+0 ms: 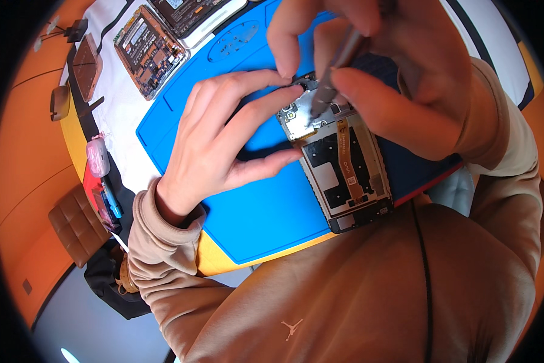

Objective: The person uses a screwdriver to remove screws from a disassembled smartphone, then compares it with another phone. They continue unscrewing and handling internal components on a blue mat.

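Note:
An opened smartphone (pixel 344 163) lies tilted on the blue mat, its back cover off. A silver metal plate (pixel 299 124) shows at its upper end, and an orange-brown flex cable (pixel 347 160) runs down the frame. My left hand (pixel 217 130) steadies the phone, with fingertips at the upper left corner and thumb against the left edge. Over the phone's upper part, my right hand (pixel 399 78) pinches a slim dark tool (pixel 338 60). The tool's tapered tip points down onto the metal plate; its exact kind is unclear. My right fingers hide the phone's upper right corner.
The blue mat (pixel 260 224) covers much of the yellow table. At the far left lie a phone with exposed innards (pixel 148 51) and another opened device (pixel 193 15). A pink case (pixel 98 156) and a blue pen (pixel 111 196) rest near the left edge.

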`<state>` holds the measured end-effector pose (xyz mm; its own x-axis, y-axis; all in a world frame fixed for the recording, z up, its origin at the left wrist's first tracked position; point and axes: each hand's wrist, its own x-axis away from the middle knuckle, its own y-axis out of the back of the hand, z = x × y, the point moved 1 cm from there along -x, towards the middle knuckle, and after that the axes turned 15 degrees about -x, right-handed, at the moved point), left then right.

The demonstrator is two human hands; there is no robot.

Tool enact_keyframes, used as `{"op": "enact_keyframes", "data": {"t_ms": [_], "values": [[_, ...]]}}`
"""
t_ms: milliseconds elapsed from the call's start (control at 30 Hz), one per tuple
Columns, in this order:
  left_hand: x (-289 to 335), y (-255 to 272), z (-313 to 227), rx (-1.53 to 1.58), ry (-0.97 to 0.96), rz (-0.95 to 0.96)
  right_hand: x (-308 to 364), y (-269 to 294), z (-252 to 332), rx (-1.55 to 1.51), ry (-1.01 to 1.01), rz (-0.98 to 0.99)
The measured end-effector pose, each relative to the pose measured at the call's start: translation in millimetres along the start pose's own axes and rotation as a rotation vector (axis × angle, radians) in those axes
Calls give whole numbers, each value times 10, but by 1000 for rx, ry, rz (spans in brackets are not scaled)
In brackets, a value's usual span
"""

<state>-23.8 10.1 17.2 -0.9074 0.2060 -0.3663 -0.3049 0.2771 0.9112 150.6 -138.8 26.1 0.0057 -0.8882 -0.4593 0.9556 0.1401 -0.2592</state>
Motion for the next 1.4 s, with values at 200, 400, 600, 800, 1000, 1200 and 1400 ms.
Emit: {"op": "enact_keyframes", "data": {"t_ms": [200,400,600,800,1000,1200,1400], "values": [[-2,17,-15,-107,-76,-97,-46,44,-15,-168,-5,11],[-15,28,-18,-148,-91,-106,-29,54,-142,-171,194,-75],[-6,68,-38,-172,-107,-135,-6,54,-57,-124,-135,-84],[3,73,-32,-183,-114,-177,53,-118,24,208,-417,116],[22,40,-13,-190,-121,-212,84,-142,-46,362,-223,107],[21,32,-5,-210,-149,-221,123,-130,-79,466,-218,134],[31,27,-2,-222,-152,-232,125,-130,-102,499,-173,149]]}}
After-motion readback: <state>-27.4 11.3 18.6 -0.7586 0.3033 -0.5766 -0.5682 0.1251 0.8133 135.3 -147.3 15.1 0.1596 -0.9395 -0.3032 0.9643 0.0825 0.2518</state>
